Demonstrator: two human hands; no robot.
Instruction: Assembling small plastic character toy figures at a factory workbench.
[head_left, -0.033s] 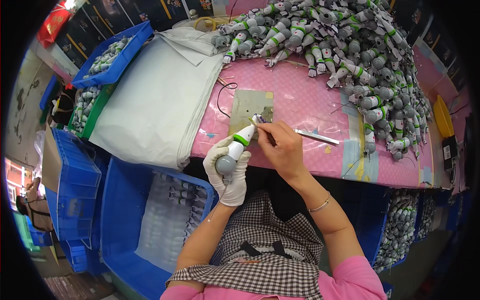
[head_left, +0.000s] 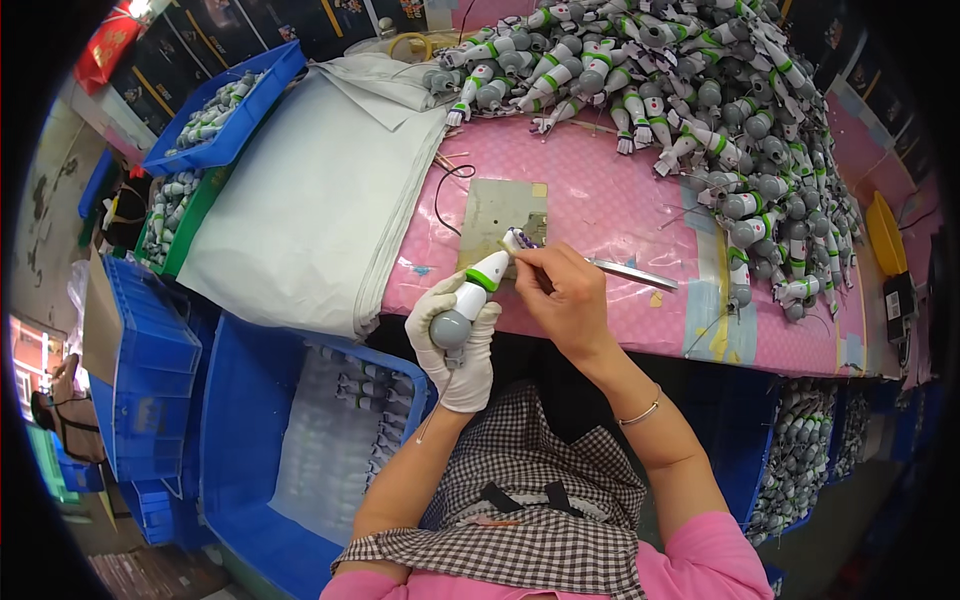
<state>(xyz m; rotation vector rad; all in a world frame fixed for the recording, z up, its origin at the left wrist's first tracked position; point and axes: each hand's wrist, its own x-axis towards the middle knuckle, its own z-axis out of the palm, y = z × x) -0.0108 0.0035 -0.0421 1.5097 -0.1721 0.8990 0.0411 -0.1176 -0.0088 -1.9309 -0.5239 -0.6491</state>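
Observation:
A toy arm [head_left: 467,305], white with a green cuff and a grey ball at the shoulder, is gripped in my white-gloved left hand [head_left: 455,355]. A thin wire hangs from its shoulder end past my wrist. Its small white and purple hand points away from me, over a grey metal plate [head_left: 482,215]. My bare right hand [head_left: 567,295] is closed in a pinch against that small hand; whatever lies between the fingertips is hidden. Behind my right knuckles a narrow metal bar [head_left: 640,275] sticks out to the right; I cannot tell whether it rests on the table.
Toy arms lie in a large heap [head_left: 700,110] on the pink-covered table [head_left: 620,200]. White sheets [head_left: 310,190] cover its left side. A blue bin [head_left: 235,430] with packed arms stands at lower left, a blue tray [head_left: 225,150] at far left. More arms fill a bin [head_left: 800,460] at lower right.

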